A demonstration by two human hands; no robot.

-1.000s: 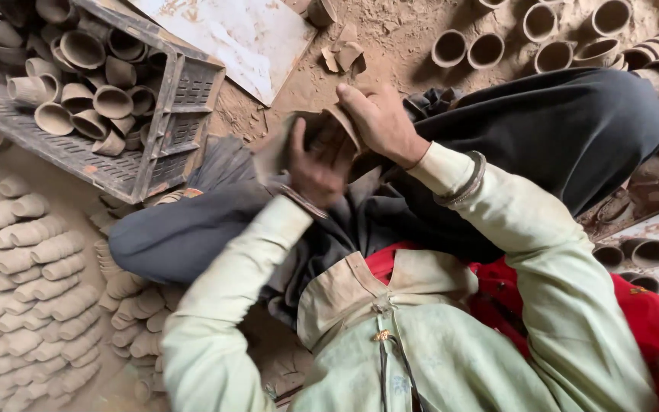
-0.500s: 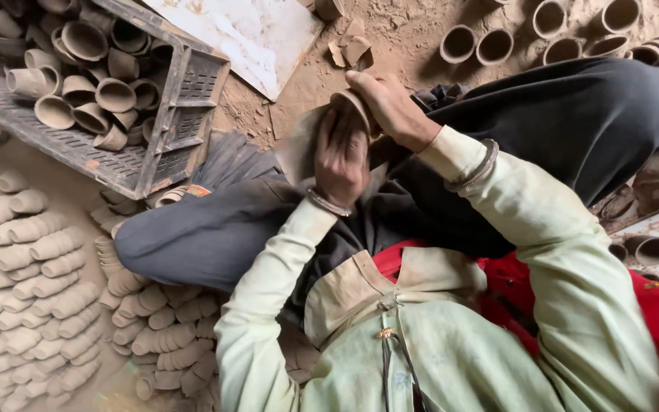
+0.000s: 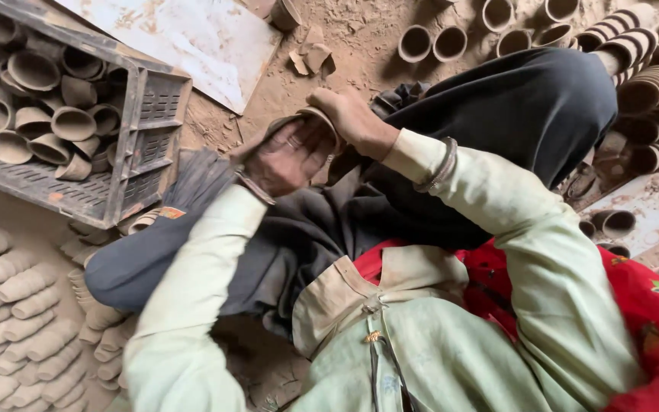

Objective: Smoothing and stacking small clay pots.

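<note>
The person is wearing a pale green, long-sleeved tunic of thin woven cloth (image 3: 451, 358), dusted with clay along both sleeves. A beige placket is running down its front, and it is closing with a small brass-coloured metal clasp (image 3: 374, 336). Loose dark charcoal trousers (image 3: 528, 107) are covering the legs, greying with dust at the nearer knee. A bright red patterned cloth (image 3: 642, 320) is lying across the lap and side. A thin dull metal bangle (image 3: 438, 164) is circling the right wrist, and a narrow dark band (image 3: 254, 188) is ringing the left wrist. Dry clay dust is coating the left hand (image 3: 287, 156) and the right hand (image 3: 348, 114).
</note>
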